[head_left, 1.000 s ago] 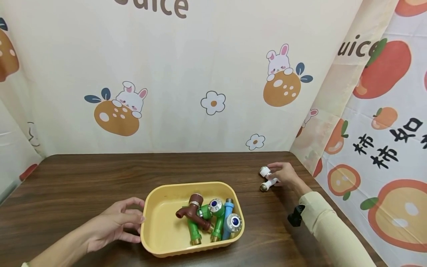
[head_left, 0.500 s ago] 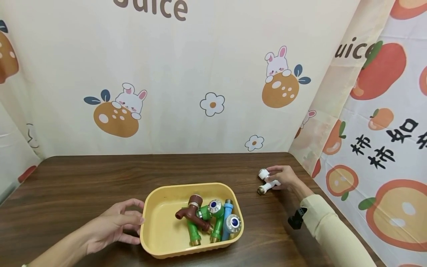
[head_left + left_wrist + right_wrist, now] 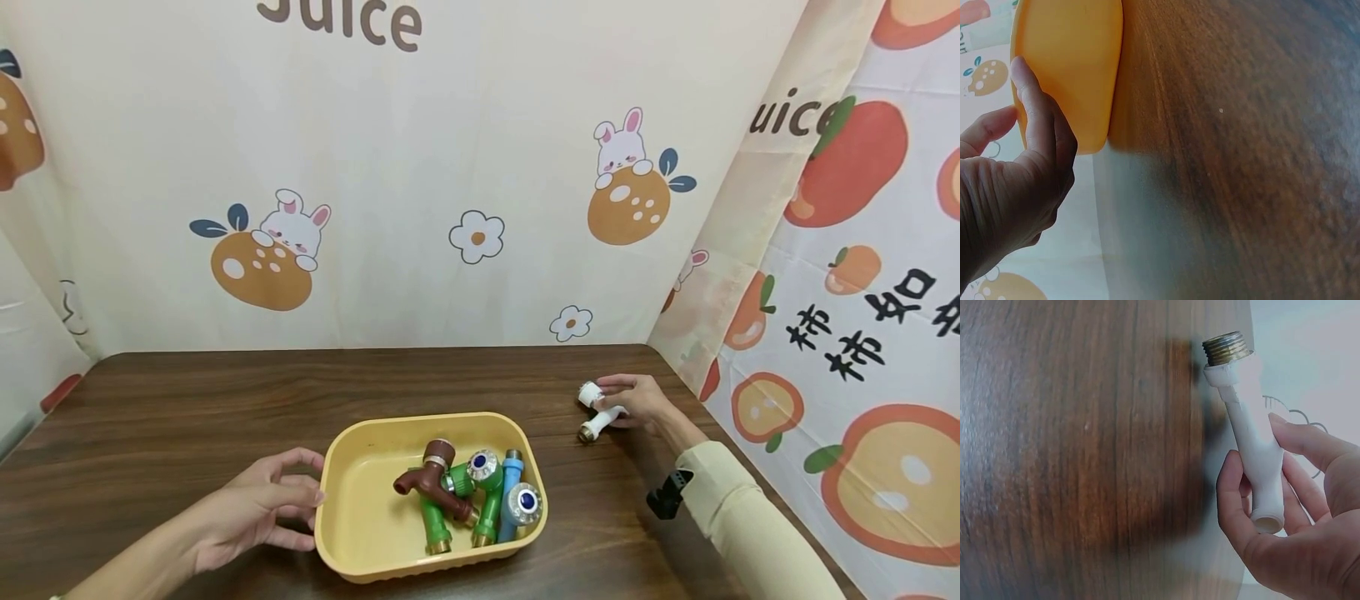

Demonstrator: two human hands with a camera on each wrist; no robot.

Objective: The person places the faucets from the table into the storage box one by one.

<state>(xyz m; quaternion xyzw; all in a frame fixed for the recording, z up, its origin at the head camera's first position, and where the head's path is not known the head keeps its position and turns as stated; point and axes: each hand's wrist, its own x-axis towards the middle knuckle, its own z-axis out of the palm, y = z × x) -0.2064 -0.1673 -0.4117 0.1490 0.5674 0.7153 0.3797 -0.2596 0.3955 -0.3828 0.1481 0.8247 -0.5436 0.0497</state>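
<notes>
The right hand point(image 3: 637, 402) is near the right edge of the brown table point(image 3: 187, 408), toward the back corner. Its fingers are curled round a white tap point(image 3: 597, 414) that lies on the wood. In the right wrist view the fingers point(image 3: 1235, 500) wrap the white pipe of the tap point(image 3: 1254, 456), and the brass screw end points away from the hand. The knob of the tap is on the side away from the person.

The left hand point(image 3: 258, 504) is near the front edge of the table, left of the middle. It touches the left end of a yellow tray point(image 3: 352, 508). In the left wrist view the thumb point(image 3: 1035, 100) presses flat on the tray wall point(image 3: 1072, 62) and the other fingers are loose. The hand grips nothing.

The tray sits near the front edge, in the middle of the table, well apart from the white tap. In its right half lie more taps, all in a heap and touching. There is a brown tap point(image 3: 431, 479), a green tap point(image 3: 487, 492) and a blue tap point(image 3: 513, 492). Two of them have shiny knobs with blue dots.

Behind the table hangs a cloth point(image 3: 450, 167) with bunnies, oranges and flowers.
</notes>
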